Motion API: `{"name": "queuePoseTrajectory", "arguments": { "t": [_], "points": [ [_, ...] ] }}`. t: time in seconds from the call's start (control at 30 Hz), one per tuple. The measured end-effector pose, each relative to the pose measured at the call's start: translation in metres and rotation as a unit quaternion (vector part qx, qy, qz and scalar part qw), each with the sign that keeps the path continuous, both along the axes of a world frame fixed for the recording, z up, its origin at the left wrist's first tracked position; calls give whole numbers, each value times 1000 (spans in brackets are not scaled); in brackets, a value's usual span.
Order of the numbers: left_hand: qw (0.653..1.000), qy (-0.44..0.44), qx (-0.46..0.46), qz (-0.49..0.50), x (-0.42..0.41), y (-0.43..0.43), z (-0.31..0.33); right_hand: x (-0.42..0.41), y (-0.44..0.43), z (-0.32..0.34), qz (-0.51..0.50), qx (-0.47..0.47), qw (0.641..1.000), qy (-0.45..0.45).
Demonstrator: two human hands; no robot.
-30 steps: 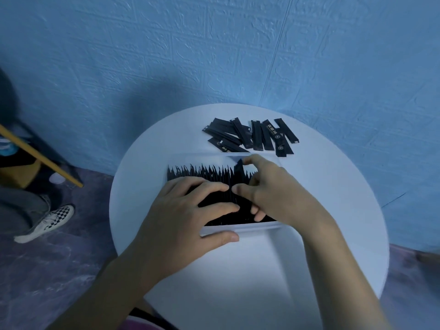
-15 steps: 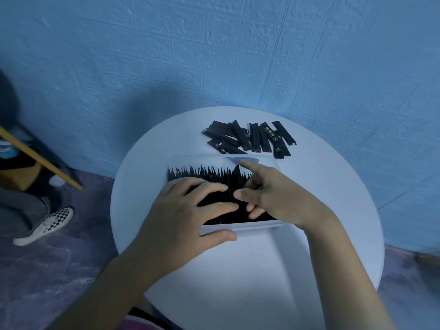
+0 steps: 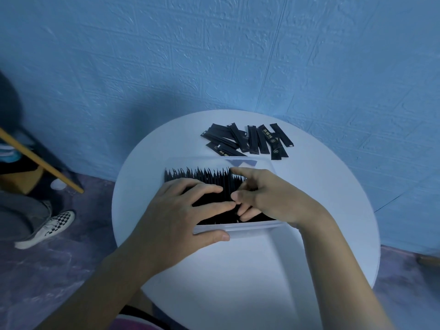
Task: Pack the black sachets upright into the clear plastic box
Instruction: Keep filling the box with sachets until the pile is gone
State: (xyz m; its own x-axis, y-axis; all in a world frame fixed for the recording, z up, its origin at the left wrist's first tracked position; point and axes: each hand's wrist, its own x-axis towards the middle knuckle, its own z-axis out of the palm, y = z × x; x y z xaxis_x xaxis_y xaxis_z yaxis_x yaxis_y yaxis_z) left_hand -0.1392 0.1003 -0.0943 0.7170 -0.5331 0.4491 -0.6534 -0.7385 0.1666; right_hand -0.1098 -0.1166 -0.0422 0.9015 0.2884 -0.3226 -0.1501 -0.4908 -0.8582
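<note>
Tucking-in step: left grip [image 3: 181,210], fingers flat, pressed the sachets [image 3: 190,175] in the box [image 3: 250,228]; right grip [image 3: 269,198] hold unclear. Next probably needed reaching for the loose sachets [image 3: 252,141].

A textured blue brick-pattern wall [image 3: 214,55] stands behind the round white counter [image 3: 238,270]. On the left, a slanted yellow wooden bar [image 3: 40,160] and a checkered shoe [image 3: 47,228] are above a mottled purple-grey floor [image 3: 47,270]. The light is dim and bluish.

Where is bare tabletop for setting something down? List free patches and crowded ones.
Free: the wide near stretch of table between box and person; the strip right of the box. Crowded: the far side with loose sachets, and the box under the left hand and right hand.
</note>
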Motion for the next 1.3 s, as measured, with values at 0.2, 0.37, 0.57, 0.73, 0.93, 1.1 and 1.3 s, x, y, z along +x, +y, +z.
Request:
{"name": "queuePoseTrajectory", "arguments": {
  "t": [0.2, 0.37, 0.57, 0.73, 0.93, 1.1, 1.3],
  "points": [
    [1000, 11, 19, -1, 0, 0, 2, 2, 0, 0, -22, -42, 999, -21],
    [999, 12, 38, 2, -1, -2, 4, 2, -2, -2, -21, -32, 999, -14],
    [999, 3, 40, 15, -1, -4, 1, 3, -2, -3, -18, -19, 1000, -15],
    [999, 6, 48, 23, -2, 3, 2, 12, -1, 2, -28, 3, 999, -21],
    [999, 10, 45, 29, -2, 13, 2, 50, -28, 14, -146, 45, 979, -137],
    [999, 14, 40, 30, -1, 23, 2, 97, -49, -14, -183, -42, 964, -186],
    [999, 22, 28, 29, -1, 26, 1, 127, -29, -51, -105, -132, 968, -188]
  ]
}}
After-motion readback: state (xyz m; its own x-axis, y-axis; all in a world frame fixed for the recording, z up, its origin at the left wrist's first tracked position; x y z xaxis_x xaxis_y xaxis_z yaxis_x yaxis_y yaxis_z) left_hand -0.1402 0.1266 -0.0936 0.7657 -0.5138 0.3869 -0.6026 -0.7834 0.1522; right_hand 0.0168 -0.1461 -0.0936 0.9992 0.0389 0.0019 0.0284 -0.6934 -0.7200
